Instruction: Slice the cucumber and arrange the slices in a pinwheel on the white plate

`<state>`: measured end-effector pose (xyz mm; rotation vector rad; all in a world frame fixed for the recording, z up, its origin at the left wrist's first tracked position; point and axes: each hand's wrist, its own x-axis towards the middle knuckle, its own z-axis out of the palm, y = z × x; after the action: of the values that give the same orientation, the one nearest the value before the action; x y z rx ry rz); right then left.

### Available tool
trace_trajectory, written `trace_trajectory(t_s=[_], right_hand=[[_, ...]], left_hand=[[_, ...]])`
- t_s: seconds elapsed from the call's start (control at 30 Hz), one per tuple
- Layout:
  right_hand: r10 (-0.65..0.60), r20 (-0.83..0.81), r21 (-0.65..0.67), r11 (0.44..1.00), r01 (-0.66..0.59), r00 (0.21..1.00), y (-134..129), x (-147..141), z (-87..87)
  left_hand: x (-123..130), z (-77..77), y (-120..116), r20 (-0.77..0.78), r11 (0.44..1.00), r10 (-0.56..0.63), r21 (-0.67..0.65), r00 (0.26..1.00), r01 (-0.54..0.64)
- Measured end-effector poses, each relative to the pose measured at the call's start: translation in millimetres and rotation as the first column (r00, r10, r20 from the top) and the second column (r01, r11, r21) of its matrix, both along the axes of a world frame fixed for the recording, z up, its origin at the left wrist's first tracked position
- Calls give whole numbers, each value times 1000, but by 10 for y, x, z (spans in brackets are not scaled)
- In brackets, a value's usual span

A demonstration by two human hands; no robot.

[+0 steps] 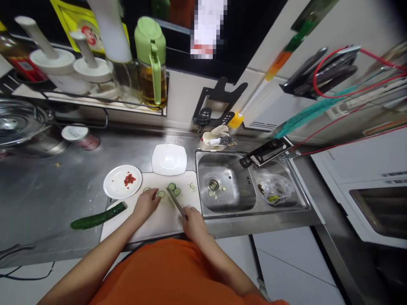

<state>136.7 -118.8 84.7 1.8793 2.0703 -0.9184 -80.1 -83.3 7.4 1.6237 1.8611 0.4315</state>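
In my right hand (194, 223) is the handle of a knife (176, 202), its blade angled up and left over the white cutting board (152, 226). The blade lies against a small group of cucumber slices (172, 186). My left hand (146, 204) is low over the board's left part, fingers bent and a little apart, with nothing visible between them. Just beyond its fingertips is a single cucumber slice (161, 194); another is partly hidden behind the hand. Thin cucumber trimmings (192, 187) lie at the board's right. A long piece of cucumber (98, 217) rests across the board's left edge.
A round plate (110, 189) with chopped red bits and a white square dish (169, 159) border the board. At right is a double sink (229, 207) with cucumber scraps and a plastic bag (276, 188). A lidded pot (41, 142) and a condiment rack (127, 103) stand at left.
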Motion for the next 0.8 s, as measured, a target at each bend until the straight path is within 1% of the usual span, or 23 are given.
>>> trace_trajectory(t_s=[0.07,0.13,0.27,0.4,0.63,0.8], right_hand=[[10,33,-39,999,-8,999,-6,-63,17],[19,56,-63,998,-15,998,-10,-110,28],[46,72,-85,996,-39,996,-26,-168,34],[62,93,-102,993,-52,994,-49,-215,64],[98,93,-127,988,-86,991,-83,-309,163],[102,97,-141,986,-87,990,-80,-353,185]], left_hand=[[0,-31,-41,-41,996,-69,54,997,71],[2,-65,-69,-53,991,-91,91,994,95],[15,-128,-100,-26,987,-53,150,998,56],[30,-173,-117,2,985,-31,170,1000,30],[34,-213,-124,-7,982,-23,186,1000,24],[33,-231,-115,-6,978,-30,205,1000,31]])
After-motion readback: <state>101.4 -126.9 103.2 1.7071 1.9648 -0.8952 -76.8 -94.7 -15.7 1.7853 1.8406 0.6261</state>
